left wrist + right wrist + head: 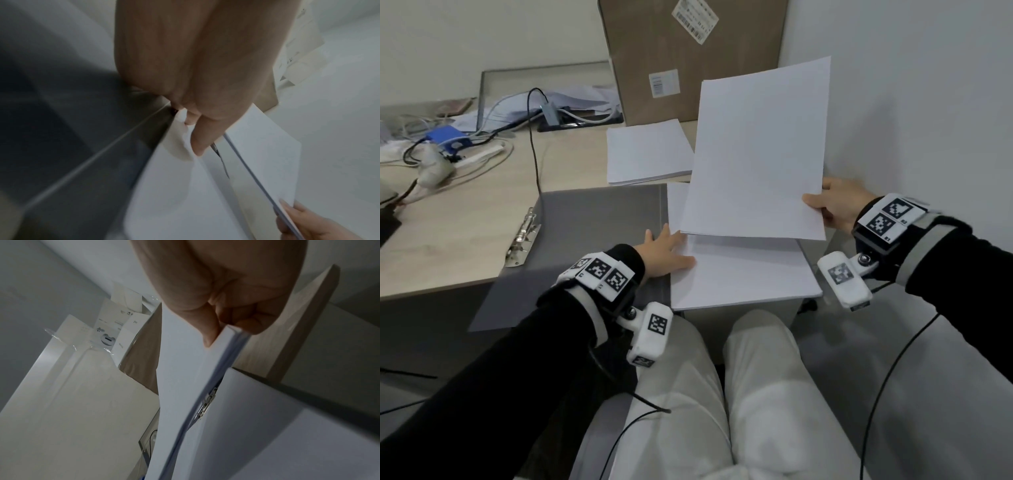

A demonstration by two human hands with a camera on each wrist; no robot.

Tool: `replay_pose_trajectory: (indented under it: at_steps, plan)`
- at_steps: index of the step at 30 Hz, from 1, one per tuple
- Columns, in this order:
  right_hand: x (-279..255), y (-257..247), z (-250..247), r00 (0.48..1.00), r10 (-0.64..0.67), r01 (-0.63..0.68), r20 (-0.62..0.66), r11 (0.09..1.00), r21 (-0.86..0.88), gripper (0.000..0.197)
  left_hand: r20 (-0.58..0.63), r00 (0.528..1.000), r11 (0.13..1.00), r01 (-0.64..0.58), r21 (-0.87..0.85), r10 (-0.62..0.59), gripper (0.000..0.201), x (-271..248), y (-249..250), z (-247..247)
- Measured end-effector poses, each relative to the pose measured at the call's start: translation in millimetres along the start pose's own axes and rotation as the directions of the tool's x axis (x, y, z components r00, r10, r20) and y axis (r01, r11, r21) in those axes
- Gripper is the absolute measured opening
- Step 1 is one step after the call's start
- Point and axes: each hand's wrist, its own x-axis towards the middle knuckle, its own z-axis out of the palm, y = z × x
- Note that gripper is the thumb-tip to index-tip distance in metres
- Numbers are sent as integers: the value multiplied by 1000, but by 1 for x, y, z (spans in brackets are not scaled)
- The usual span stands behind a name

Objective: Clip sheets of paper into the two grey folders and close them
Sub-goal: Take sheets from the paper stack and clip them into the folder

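My right hand (839,209) pinches sheaf of sheets (756,150) at lower right corner, thumb on top, fingers (252,324) curled under; sheaf lifted, tilted above stack of paper (743,270) lying in open grey folder (592,233). My left hand (664,253) flat, fingers straight, pressing stack's left edge. Folder on counter (482,219), hanging over front edge; metal clip (524,236) at its left edge. Second paper pile (647,150) behind folder, near cardboard box (688,58). Other grey folder: cannot tell where.
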Motion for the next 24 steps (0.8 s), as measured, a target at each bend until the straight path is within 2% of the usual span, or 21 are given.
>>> replay_pose_trajectory:
  at_steps: [3,6,8,10,12,17,19,21,22,23,24]
  plan:
    - [2,-2,-10,1000,3,-4,-12,1000,-18,37,11,999,975,-27,-220,30,68,10,12,2]
    - [5,-3,-18,999,4,-5,-37,1000,-21,36,4,997,861,-62,-505,74,59,18,23,0]
    - [8,-3,-21,999,4,-5,-34,1000,-21,37,-36,994,803,-104,-587,102,53,18,28,-3]
    - [10,-5,-21,1000,5,-6,-19,999,-37,37,-83,990,774,-139,-617,112,63,19,25,-9]
    - [12,-10,-17,1000,-1,1,0,999,-53,35,-165,985,785,-147,-602,58,64,20,17,-16]
    - [13,-26,18,993,-17,29,121,995,-98,33,-361,930,792,-167,-588,-72,44,13,-25,-51]
    - [13,-32,39,985,-15,35,174,993,-115,29,-433,888,778,-160,-608,-156,39,9,-49,-69]
    - [14,-36,62,972,1,29,234,992,-127,30,-502,824,771,-135,-622,-261,36,6,-74,-83]
    - [14,-37,73,965,9,29,264,990,-139,31,-510,805,759,-120,-640,-302,33,4,-84,-87]
    - [14,-37,85,955,14,31,296,989,-148,31,-491,808,731,-115,-673,-325,27,2,-91,-89]
    - [12,-38,95,946,18,32,324,988,-148,30,-440,835,682,-111,-722,-330,19,0,-96,-88]
